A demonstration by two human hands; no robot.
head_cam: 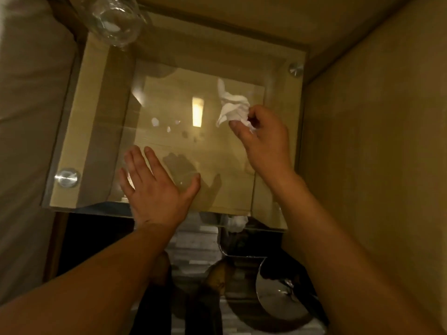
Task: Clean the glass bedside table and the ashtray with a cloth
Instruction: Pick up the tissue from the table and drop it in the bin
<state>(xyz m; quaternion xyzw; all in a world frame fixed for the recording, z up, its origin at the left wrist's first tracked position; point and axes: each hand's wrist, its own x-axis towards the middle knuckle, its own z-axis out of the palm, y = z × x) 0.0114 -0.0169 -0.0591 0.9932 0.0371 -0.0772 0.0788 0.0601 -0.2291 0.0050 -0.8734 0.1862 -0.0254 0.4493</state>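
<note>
The square glass top of the bedside table (96,131) fills the middle of the head view, fixed with round metal studs at its corners. My right hand (263,139) pinches a crumpled white cloth (233,105) over the right half of the glass. My left hand (154,187) lies flat with straight fingers on the near left part of the glass. A clear glass ashtray (113,19) stands at the table's far left corner, partly cut off by the frame edge.
A beige bed or cushion (29,117) borders the table on the left. Wooden panels (375,141) close in on the right and the far side. Below the near edge lie a white crumpled scrap (238,223) and a shiny metal object (278,291) on the floor.
</note>
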